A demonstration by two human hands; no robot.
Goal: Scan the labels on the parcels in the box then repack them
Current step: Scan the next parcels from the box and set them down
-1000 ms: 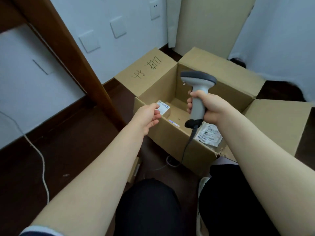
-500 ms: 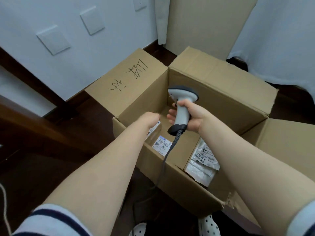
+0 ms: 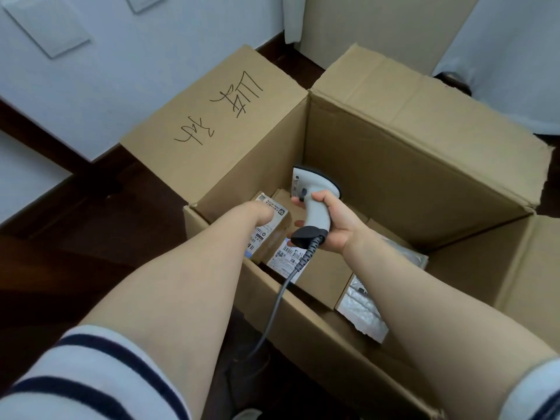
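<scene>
Since a second ago you have leaned over the cardboard box (image 3: 409,165), and both hands have dropped from above its rim to down inside it. At about 9 o'clock in the box your left hand (image 3: 257,215) rests on the small labelled carton (image 3: 272,234), now set low against the left wall. Its fingers are hidden behind the wrist, so I cannot tell whether they grasp it or have let go. Just right of it, at 7 o'clock, a flat parcel (image 3: 286,257) lies label-up, partly under the scanner's butt.

At the centre your right hand (image 3: 336,227) is clenched round the grip of the barcode scanner (image 3: 313,198), whose head now points toward 12 o'clock at the far wall – not at any label. Its cable (image 3: 285,286) trails over the near rim. At 4 o'clock a bubble mailer (image 3: 362,307) leans by your right forearm.

My reading – the small carton is going back in, and the flat parcel's label is the easiest to scan next.
</scene>
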